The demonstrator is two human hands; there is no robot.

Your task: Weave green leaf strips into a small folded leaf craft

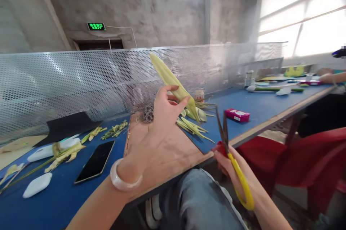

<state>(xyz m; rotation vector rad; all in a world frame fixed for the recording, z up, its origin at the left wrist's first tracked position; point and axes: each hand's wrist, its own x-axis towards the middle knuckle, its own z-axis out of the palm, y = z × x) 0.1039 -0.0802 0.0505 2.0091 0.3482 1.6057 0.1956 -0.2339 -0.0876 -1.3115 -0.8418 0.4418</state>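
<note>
We see the left hand (162, 115) lifted above the tabletop (254, 106), and its fingers (171, 89) are closed around the lower part of a long yellow-green leaf (167, 75). The thumb is pressing from the right side and the other fingers from the left. The leaf is held in the air in front of the perforated metal screen (67, 79). Its long axis goes slanted, with the pointed tip up and to the left and the wider end down and to the right, just above a small heap of cut leaf strips (193, 126). The right hand (238, 174) is lower, at the edge of the tabletop, and is clenched on the red and yellow handles of the scissors (223, 134). The blades point upward and a little to the left. They appear only slightly parted, but we cannot tell this for sure. The lower end of the leaf lies to the left of the blade tips, near but not touching, so the right hand with the scissors is the one nearer to that end. On the left wrist we see a pale bracelet (124, 181). A dark smartphone (96, 161) lies flat on the blue surface at the left, and a pink box (237, 115) lies at the right. Far at the right, another person's hand (328, 77) rests on the same tabletop.
</note>
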